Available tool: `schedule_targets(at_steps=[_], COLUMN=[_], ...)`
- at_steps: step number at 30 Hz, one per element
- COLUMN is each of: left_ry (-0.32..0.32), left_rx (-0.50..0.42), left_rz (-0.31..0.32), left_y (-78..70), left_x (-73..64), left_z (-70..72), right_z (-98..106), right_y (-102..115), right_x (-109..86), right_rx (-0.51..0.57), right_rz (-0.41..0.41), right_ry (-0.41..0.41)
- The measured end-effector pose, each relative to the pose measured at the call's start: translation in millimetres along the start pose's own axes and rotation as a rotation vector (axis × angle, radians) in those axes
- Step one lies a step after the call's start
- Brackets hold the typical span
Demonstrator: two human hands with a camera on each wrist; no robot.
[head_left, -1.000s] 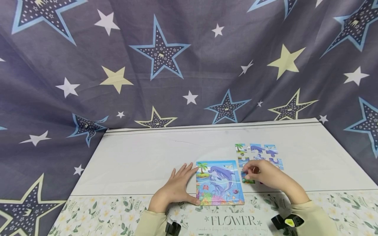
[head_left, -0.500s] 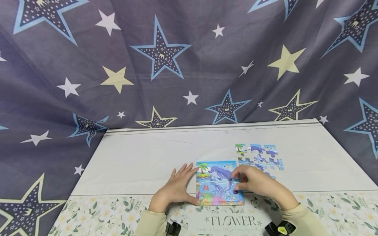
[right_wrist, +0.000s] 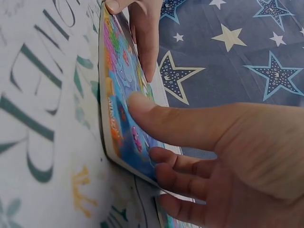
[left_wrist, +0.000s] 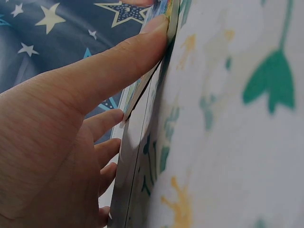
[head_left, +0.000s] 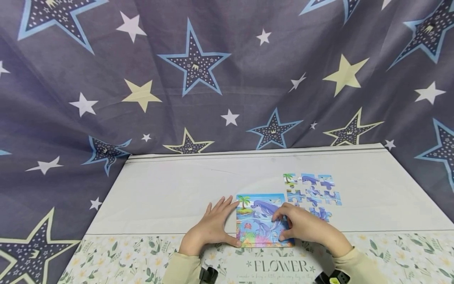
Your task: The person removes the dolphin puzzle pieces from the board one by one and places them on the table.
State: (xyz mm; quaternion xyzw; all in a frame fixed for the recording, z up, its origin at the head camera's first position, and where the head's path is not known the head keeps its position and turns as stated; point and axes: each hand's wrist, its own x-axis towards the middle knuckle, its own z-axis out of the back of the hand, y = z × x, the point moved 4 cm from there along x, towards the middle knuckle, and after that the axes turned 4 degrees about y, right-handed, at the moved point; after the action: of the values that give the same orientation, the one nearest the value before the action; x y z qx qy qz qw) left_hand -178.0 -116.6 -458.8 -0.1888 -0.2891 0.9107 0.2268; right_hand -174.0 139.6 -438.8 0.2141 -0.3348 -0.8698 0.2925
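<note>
In the head view a square dolphin jigsaw board (head_left: 262,225) lies on the table, framed in blue. My left hand (head_left: 212,227) rests spread along its left side, thumb at the lower left corner; in the left wrist view that thumb touches the board's edge. Over the board's right part is my right hand (head_left: 303,225), its index fingertip and thumb apart at the picture. The right wrist view has this thumb (right_wrist: 142,107) right at the picture, the other fingers bent near the edge; I cannot tell whether a piece is between them.
Loose jigsaw pieces (head_left: 313,191) lie in rough rows to the right of the board, some behind the right hand. A flowered cover (head_left: 134,256) lies along the table's near side, its far part plain white. A starry curtain (head_left: 227,71) hangs behind.
My right hand has moved left from the loose pieces onto the board's right part, where its index finger and thumb now stand farther apart. My left hand has stayed at the board's left side.
</note>
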Motion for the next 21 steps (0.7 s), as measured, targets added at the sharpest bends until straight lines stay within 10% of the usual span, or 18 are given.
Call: schedule_targets(at_steps=[21], left_ry=[-0.002], left_rx=[-0.016], left_rz=[-0.006], left_y=[-1.5], left_x=[-1.3], left_z=[0.8], right_z=[-3.9], right_y=[-0.1], right_x=[-0.7], right_rx=[-0.081], right_rz=[-0.041], right_ry=[-0.016])
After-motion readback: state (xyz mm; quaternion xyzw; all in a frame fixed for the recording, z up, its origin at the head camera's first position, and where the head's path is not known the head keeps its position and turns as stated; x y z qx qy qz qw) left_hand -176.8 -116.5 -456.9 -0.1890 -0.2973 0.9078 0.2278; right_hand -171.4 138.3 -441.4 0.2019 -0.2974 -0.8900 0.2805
